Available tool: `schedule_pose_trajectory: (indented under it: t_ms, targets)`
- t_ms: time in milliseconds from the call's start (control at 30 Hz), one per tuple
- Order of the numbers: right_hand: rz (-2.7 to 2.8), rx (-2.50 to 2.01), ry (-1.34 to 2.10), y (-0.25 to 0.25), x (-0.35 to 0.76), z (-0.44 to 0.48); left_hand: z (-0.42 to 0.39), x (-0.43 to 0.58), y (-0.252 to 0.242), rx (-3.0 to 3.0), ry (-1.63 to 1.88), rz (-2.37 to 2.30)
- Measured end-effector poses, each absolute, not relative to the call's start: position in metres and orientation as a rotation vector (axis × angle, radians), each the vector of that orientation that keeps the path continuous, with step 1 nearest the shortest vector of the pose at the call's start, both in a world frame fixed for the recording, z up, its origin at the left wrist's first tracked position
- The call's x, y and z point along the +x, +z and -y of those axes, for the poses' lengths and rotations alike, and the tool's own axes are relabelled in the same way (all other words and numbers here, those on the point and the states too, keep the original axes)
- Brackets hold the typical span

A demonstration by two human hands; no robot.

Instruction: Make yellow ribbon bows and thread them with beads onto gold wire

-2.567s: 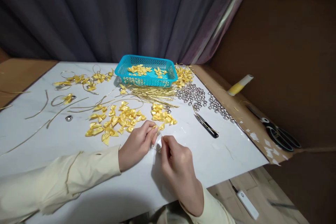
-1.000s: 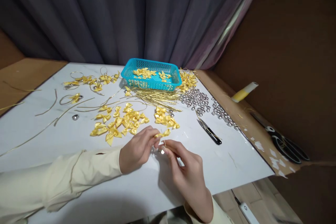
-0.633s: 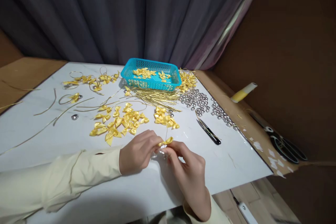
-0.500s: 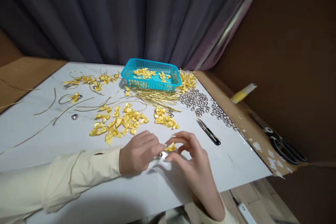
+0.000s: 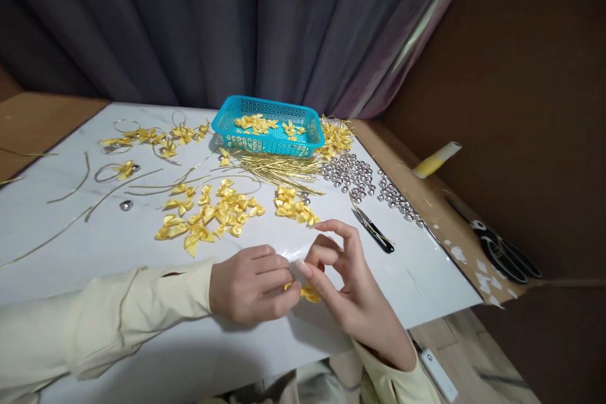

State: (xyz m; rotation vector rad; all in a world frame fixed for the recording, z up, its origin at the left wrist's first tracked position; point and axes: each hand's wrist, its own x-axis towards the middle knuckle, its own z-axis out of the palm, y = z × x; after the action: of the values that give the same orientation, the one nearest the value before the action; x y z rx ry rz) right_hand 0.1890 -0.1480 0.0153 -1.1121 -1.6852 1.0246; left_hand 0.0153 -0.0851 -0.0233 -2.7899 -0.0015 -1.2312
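My left hand (image 5: pixel 258 284) is closed over the white table (image 5: pixel 227 347), its fingertips pinching a small yellow bow (image 5: pixel 310 293) that sticks out to the right. My right hand (image 5: pixel 348 278) is just beside it, thumb and a finger brought close together above the bow, index finger raised and curved. Whether anything thin is between those right fingertips cannot be made out. Loose yellow bows (image 5: pixel 222 211) lie beyond my left hand, and a smaller group (image 5: pixel 294 205) lies beyond my right hand.
A blue basket (image 5: pixel 269 145) with bows stands at the back, gold cords (image 5: pixel 279 169) before it. Silver beads (image 5: pixel 350 175) and black snips (image 5: pixel 374 231) lie to the right. Large scissors (image 5: pixel 502 255) and a yellow-white tube (image 5: pixel 436 160) are at the right edge. Finished-looking looped bows (image 5: pixel 146 134) lie back left.
The bow has moved lower and is now under the right thumb. My right hand has shifted, its index finger lifted away from the bow. The view has tilted slightly.
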Motion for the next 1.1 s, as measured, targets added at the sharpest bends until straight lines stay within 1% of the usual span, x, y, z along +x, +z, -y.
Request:
schedule_pose_trajectory:
  t_ms: [100,267,467,633,700,767,867,1033,1100]
  targets:
    - [1.711,-1.098,1.026,0.013,0.190,0.147,0.086,0.015,-0.023,-2.960,-1.272,0.028]
    - [1.432,-1.085,1.271,0.010,0.190,0.144,0.092,0.017,-0.020,-3.123,-1.235,0.077]
    - [1.206,-1.082,1.448,0.011,0.190,0.140,0.097,0.018,-0.017,-3.188,-1.290,0.096]
    - [1.057,-1.097,1.341,0.012,0.201,0.132,0.111,0.019,-0.016,-3.267,-1.122,-0.194]
    - [0.969,-1.102,1.321,0.012,0.207,0.128,0.116,0.020,-0.013,-3.318,-1.157,-0.173]
    - [0.860,-1.078,1.350,0.010,0.211,0.124,0.117,0.019,-0.010,-3.381,-1.326,0.022]
    - [0.695,-1.006,1.438,0.008,0.214,0.120,0.117,0.018,-0.004,-3.489,-1.581,0.453]
    - [0.427,-0.957,1.552,0.006,0.215,0.115,0.117,0.019,-0.003,-3.792,-1.777,1.127]
    - [0.348,-0.908,1.618,0.006,0.216,0.113,0.115,0.021,-0.003,-3.828,-1.899,1.376]
